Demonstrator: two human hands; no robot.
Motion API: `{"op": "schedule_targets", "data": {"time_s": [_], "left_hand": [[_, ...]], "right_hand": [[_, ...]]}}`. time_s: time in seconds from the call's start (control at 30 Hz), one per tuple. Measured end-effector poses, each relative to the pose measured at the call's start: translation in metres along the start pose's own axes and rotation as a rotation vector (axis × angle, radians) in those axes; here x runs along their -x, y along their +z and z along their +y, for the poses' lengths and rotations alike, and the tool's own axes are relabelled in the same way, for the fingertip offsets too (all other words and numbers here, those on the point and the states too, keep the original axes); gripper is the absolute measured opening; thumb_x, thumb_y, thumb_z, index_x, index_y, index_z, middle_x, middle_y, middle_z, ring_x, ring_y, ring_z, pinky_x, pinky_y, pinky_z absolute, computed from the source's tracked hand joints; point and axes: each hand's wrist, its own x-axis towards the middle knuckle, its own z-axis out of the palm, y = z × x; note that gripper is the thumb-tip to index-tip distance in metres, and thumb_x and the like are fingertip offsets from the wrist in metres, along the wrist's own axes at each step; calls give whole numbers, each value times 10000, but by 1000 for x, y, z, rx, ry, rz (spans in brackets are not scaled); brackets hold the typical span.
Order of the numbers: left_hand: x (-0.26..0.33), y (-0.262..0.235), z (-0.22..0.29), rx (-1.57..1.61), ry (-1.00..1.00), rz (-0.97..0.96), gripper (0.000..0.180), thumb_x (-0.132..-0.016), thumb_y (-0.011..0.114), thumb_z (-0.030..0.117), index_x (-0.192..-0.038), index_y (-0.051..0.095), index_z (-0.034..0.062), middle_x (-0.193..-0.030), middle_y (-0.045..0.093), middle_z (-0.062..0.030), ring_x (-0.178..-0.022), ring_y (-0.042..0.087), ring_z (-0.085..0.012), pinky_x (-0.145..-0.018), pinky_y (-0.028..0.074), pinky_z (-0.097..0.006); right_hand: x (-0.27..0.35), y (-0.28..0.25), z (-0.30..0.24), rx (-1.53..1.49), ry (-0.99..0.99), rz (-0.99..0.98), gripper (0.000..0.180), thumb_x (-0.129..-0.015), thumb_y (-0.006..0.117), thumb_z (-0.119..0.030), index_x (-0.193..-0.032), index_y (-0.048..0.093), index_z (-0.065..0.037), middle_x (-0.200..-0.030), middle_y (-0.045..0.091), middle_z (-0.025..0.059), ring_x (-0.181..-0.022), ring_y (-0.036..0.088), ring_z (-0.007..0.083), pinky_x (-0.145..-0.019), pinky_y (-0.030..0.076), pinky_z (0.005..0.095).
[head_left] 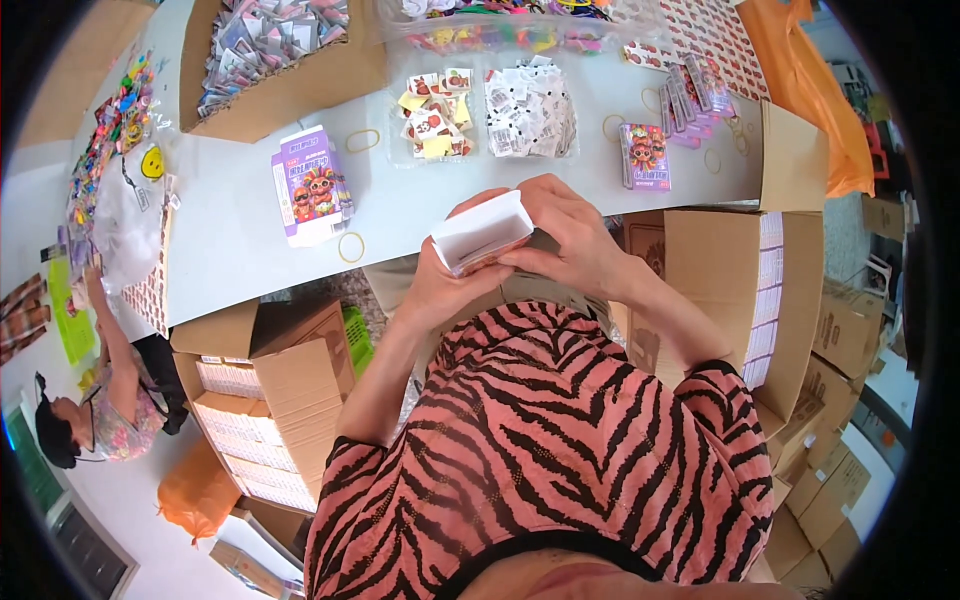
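A small folding carton (pixel 480 235) with a white inside is between my two hands, above the table's near edge. Its top faces me, open. My left hand (pixel 447 285) wraps round its left and lower side. My right hand (pixel 572 235) grips the right end, thumb at the near wall and fingers over the far side. To the left lies a stack of flattened purple cartons (pixel 312 188) with cartoon figures. Beyond my hands are a clear bag of cartoon stickers (pixel 437 118) and a clear bag of small white labels (pixel 530 112). A purple card pack (pixel 645 158) lies to the right.
Several pink-purple packs (pixel 692 95) and rubber bands (pixel 363 139) are on the white table (pixel 400 205). A cardboard box (pixel 283 105) of small packets stands far left. Packed cardboard boxes flank me at left (pixel 300 400) and right (pixel 700 255). Another person (pixel 125 400) works at the left.
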Motion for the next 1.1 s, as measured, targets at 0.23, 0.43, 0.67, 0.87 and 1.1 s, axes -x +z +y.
{"op": "schedule_targets", "data": {"time_s": [0.23,0.43,0.67,0.87,1.1], "left_hand": [[-2,-1,1,-77,61,72,484,-751,666,-53,-1199,494,10,-1017,605,-31,-950,576,-102,-852,476,-249],[-3,0,-9,-153,151,261,374,-741,700,12,-1088,567,-28,-995,636,-97,-890,616,-152,-780,506,-281],[-13,-25,-12,58,258,414,329,-768,669,-18,-1082,573,-40,-958,648,-103,-879,627,-169,-776,520,-293],[-11,-26,-13,64,261,434,300,-778,645,-44,-1066,563,-46,-945,636,-112,-880,622,-183,-759,537,-310],[-6,-37,-8,90,290,497,301,-787,645,-31,-1075,558,-38,-943,638,-117,-880,623,-189,-755,542,-313]], "right_hand": [[-7,-21,-29,-218,206,130,455,-706,737,-31,-1126,563,-13,-1069,598,135,-862,581,248,-770,491,331],[-13,-9,-30,-137,-31,103,267,-714,684,42,-968,648,-32,-1056,607,115,-887,621,222,-719,523,298],[-39,-39,-57,-212,-185,30,228,-757,637,5,-979,657,-41,-1001,635,120,-778,635,217,-627,527,281],[-85,-51,-123,-528,-577,73,159,-843,529,-106,-929,655,-62,-992,645,136,-706,614,203,-540,518,263],[-59,11,-112,-2661,-1223,529,129,-851,553,-88,-929,655,-83,-938,657,98,-695,606,188,-593,497,256]]}}
